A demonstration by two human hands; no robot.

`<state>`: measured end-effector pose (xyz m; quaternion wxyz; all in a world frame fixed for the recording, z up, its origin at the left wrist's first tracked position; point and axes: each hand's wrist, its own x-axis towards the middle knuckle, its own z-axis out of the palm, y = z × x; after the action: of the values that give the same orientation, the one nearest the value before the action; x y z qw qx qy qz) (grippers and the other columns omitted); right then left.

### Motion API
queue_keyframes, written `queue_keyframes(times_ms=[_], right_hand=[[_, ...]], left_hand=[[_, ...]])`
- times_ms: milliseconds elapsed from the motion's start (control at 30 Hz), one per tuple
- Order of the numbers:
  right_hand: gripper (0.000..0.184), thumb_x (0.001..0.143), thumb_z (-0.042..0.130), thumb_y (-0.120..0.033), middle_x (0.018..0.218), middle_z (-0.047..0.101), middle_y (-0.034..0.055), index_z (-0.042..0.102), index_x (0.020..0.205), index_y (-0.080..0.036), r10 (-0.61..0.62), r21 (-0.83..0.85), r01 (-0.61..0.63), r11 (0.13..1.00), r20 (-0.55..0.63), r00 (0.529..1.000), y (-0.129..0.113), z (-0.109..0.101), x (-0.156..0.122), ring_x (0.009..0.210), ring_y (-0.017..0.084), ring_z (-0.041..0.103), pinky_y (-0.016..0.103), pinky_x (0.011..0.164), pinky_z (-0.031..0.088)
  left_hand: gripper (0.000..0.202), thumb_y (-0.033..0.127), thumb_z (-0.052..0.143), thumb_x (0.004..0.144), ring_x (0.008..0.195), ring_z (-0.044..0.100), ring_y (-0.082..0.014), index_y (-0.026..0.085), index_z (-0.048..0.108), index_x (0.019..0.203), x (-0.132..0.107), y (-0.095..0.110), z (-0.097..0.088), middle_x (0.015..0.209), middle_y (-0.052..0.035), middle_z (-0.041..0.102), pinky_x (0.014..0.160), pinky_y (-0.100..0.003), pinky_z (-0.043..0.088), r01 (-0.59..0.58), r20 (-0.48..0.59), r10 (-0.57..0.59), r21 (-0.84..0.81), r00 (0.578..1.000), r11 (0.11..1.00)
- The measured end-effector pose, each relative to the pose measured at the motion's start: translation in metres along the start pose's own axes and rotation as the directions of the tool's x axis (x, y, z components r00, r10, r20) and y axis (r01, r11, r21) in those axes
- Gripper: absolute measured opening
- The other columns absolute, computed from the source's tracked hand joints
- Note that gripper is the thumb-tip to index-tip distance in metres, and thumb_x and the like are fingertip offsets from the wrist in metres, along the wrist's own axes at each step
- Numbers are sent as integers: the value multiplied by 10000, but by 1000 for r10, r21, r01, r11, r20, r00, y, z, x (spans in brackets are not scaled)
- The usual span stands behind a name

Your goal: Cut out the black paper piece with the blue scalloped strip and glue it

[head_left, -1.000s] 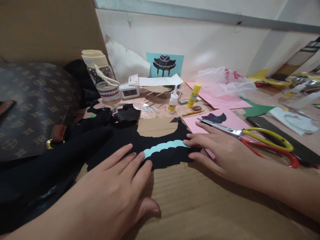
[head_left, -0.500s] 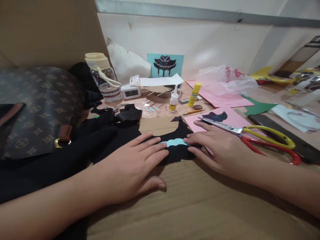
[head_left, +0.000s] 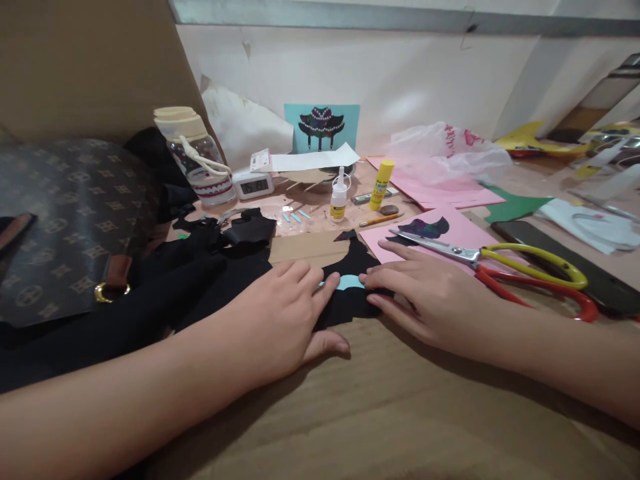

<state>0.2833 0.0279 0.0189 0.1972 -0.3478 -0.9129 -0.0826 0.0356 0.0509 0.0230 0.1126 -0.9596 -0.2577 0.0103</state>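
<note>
A light blue paper strip with a wavy edge point(head_left: 351, 283) lies on a piece of black fabric point(head_left: 345, 309), which rests on cardboard point(head_left: 400, 400). My left hand point(head_left: 280, 317) presses its index finger on the strip's left part; the thumb stands apart and the other fingers are bent. From the other side, my right hand point(head_left: 433, 293) touches the strip's right end with outstretched fingertips. Its fingers hide part of the fabric. Neither hand grips anything. Scissors with yellow and red handles point(head_left: 473, 255) lie just beyond my right hand, on pink paper point(head_left: 480, 233).
Behind the work are a glue bottle point(head_left: 339, 202), a yellow glue stick point(head_left: 382, 185), a pencil point(head_left: 380, 220) and a small clock point(head_left: 253, 186). A drinking bottle point(head_left: 197, 160) and a patterned bag point(head_left: 70, 227) stand left. A dark phone point(head_left: 565, 267) lies right.
My left hand has shifted right along the blue strip, its flat fingers now bent except the index finger. My right hand stays at the right end. The view has moved slightly.
</note>
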Motion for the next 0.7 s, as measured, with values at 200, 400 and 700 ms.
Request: queue_keyframes(times_ms=[200, 400, 700], right_hand=[[193, 1009, 521, -199, 945, 788, 97, 701, 953, -161, -7, 13, 7, 1000, 4, 1000, 1, 1, 2, 846, 215, 747, 449, 1167, 425], [169, 1013, 534, -221, 980, 784, 91, 693, 1007, -166, 2, 1, -2, 1000, 25, 1000, 3, 0, 1, 885, 222, 743, 447, 1079, 503], [128, 996, 547, -176, 994, 792, 90, 661, 1055, -174, -21, 2, 21, 1000, 24, 999, 5, 0, 1, 902, 253, 757, 522, 1019, 537]], left_hand=[[748, 587, 280, 1051, 959, 588, -330, 3, 536, 1441, -40, -6, 0, 1073, -192, 679, 873, -460, 457, 5, -55, -3, 34, 998, 999], [693, 503, 263, 1075, 915, 581, -342, -27, 587, 1382, -64, -4, -1, 1010, -184, 703, 866, -476, 402, 3, -166, 15, 108, 986, 994], [553, 509, 406, 1052, 1096, 582, -356, 93, 696, 1271, -82, 5, 1, 1125, -159, 705, 1039, -506, 363, 87, -202, -83, 14, 976, 996]])
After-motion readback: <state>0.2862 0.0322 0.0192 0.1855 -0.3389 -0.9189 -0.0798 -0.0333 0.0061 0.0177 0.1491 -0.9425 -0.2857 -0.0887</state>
